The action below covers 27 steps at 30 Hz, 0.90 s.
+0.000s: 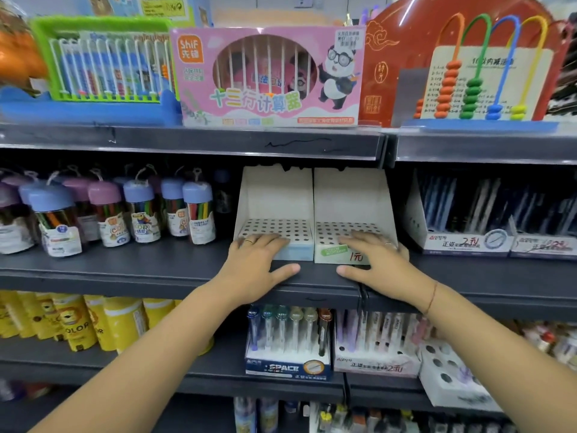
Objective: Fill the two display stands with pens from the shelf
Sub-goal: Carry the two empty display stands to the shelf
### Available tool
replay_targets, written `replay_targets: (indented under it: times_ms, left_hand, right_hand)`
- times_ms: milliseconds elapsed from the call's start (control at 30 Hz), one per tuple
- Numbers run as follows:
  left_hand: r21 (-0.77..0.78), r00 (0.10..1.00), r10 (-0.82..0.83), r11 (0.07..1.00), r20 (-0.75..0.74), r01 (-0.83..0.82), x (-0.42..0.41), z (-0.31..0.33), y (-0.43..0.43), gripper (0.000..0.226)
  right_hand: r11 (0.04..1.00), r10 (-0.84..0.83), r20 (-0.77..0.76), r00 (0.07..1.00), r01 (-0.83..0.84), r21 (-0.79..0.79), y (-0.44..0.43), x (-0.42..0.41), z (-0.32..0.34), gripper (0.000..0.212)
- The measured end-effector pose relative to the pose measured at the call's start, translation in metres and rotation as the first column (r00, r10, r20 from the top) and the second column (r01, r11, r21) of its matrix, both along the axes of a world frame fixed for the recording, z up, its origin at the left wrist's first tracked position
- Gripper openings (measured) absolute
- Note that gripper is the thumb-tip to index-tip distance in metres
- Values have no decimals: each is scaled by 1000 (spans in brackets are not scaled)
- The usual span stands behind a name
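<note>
Left hand (256, 264), right hand (379, 264) on front-facing stands (276, 195)

We see a dark shelf (140, 267) with jars (140, 210), then a blue stand (274, 192) touching a green stand (349, 192), then pen boxes (465, 243).

Top shelf, L to R, as I log it: green abacus frame (106, 57); pink abacus box (268, 101) w/ panda; red board (396, 42); bead-arch counter (487, 76). Mid shelf L: marker tubs (140, 210), blue/pink lids. Below L: yellow tubs (121, 323), poss. crayons.
</note>
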<state>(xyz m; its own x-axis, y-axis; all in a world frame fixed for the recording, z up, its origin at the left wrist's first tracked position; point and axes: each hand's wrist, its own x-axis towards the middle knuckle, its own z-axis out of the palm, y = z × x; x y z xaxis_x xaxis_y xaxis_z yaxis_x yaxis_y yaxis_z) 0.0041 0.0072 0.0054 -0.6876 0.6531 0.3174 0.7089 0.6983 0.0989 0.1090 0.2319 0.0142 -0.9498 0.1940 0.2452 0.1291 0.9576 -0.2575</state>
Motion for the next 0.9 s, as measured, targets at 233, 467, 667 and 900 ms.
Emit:
replay_targets:
  times_ms: [233, 467, 667, 900]
  left_hand:
    - [42, 998, -66, 997, 3, 66, 39, 2, -23, 64]
    - [198, 995, -95, 976, 3, 92, 66, 4, -46, 77]
    - [622, 963, 227, 737, 142, -265, 37, -2, -51, 78]
    - [492, 879, 85, 801, 470, -341, 17, -13, -45, 84]
  right_hand:
    - [991, 71, -51, 996, -76, -109, -18, 47, -2, 57]
    - [979, 88, -217, 972, -124, -160, -31, 75, -7, 44]
    - [926, -318, -565, 761, 121, -357, -31, 68, -12, 54]
    - [843, -415, -266, 870, 258, -471, -24, 59, -33, 73]
